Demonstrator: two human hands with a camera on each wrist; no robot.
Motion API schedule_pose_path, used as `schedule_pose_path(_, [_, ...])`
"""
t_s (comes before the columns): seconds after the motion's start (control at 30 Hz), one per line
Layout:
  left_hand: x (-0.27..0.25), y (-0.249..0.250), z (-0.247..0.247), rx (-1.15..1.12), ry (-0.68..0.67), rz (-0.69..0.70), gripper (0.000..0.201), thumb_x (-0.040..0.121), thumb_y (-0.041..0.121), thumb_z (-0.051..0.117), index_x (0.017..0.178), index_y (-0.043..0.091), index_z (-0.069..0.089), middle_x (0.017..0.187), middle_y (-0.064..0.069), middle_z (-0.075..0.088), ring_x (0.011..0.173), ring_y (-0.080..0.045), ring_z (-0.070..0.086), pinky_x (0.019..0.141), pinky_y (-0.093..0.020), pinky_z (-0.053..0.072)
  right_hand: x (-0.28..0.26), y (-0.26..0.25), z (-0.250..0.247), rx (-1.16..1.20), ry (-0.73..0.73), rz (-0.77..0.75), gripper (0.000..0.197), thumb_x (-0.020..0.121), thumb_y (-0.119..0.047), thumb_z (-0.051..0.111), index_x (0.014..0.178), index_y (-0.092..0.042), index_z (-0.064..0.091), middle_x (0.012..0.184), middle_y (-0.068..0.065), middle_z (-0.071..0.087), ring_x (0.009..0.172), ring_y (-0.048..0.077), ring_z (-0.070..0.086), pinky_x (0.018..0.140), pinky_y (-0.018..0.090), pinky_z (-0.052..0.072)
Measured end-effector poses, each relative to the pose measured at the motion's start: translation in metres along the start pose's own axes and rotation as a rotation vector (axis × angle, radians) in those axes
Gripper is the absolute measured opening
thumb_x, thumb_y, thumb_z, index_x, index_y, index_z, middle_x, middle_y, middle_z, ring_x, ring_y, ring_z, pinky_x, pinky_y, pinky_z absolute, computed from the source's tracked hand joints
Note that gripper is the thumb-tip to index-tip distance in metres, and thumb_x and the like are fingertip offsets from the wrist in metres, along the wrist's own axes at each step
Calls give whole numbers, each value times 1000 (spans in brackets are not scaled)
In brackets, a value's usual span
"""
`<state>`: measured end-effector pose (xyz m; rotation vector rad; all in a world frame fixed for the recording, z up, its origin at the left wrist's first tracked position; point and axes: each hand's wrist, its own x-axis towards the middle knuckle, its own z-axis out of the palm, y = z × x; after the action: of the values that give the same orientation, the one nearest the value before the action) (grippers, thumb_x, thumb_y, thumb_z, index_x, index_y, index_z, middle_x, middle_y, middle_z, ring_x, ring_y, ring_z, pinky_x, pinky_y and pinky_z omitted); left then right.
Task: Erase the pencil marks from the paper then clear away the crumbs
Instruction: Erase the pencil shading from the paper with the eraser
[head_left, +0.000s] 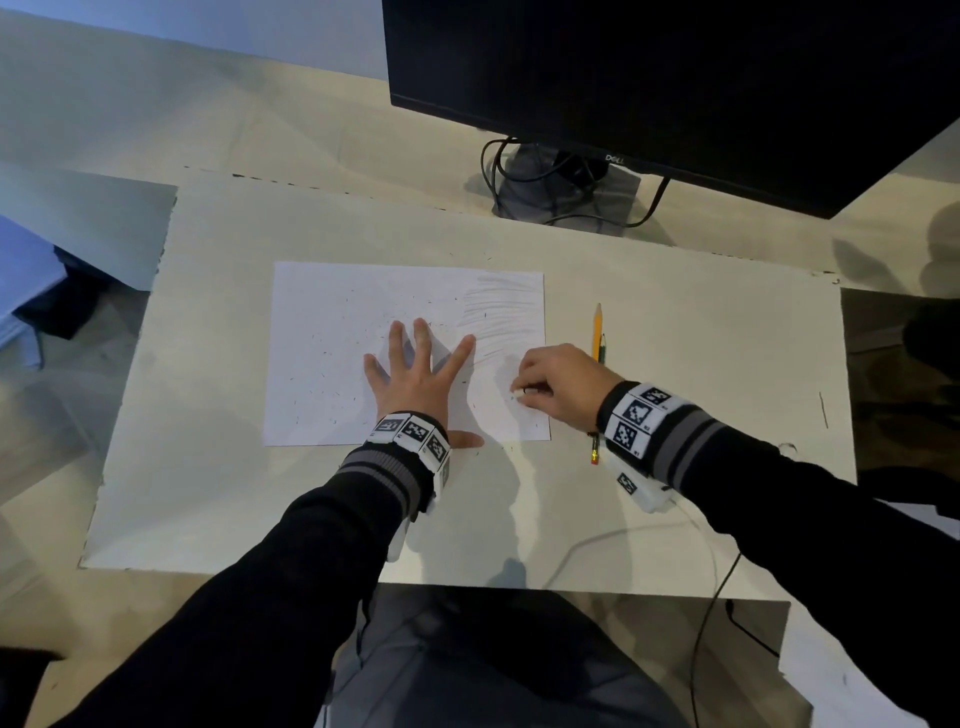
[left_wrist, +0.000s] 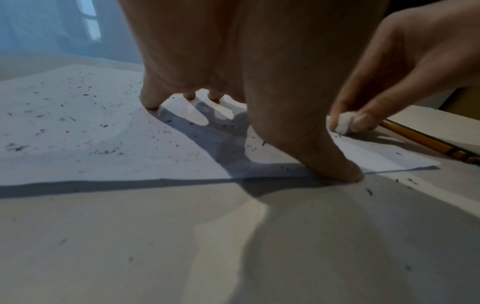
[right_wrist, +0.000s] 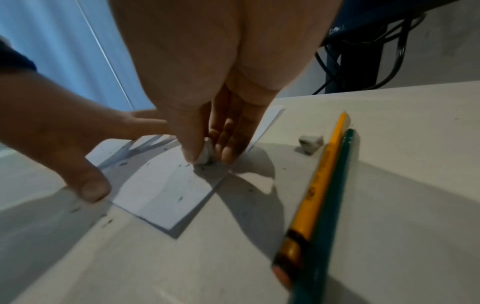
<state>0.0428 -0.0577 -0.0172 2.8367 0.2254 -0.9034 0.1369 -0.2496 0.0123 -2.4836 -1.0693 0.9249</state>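
Note:
A white sheet of paper (head_left: 332, 358) lies on the white board, dotted with dark eraser crumbs (head_left: 332, 389). Faint pencil strokes (head_left: 498, 312) fill its upper right corner. My left hand (head_left: 415, 369) presses flat on the sheet with its fingers spread, the thumb (left_wrist: 345, 170) just past the near edge. My right hand (head_left: 550, 384) pinches a small white eraser (head_left: 518, 393) (left_wrist: 344, 123) (right_wrist: 205, 154) between thumb and fingers, its tip on the paper (right_wrist: 161, 189) near the lower right corner. More crumbs (left_wrist: 369, 191) lie on the board off the near edge.
A yellow pencil (head_left: 597, 327) and a green pencil (right_wrist: 335, 185) lie side by side just right of the paper, partly under my right wrist. A second small eraser piece (right_wrist: 310, 143) sits beside them. A dark monitor (head_left: 675, 78) with cables stands at the back right.

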Motion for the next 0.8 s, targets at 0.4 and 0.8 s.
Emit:
schedule_pose_path(0.4, [1,0,1,-5,-2,-5,133,57,81,72,148,49,-20,159,-13,-28,145,-42,-23,112,-71,7,-3,6,-6,5,-4,11,17,89,-18,69,103,-13,77,99,-4,67,90,14,62,86,34,51])
schedule_pose_path(0.8, [0,0,-2,-16,4,-7,134,57,80,73,149,49,-19,159,-14,-27,145,-42,-25,112,-70,6,4,8,-18,-29,-92,39,15,87,-20,71,101,-15,77,97,-7,66,88,12,61,85,35,52])
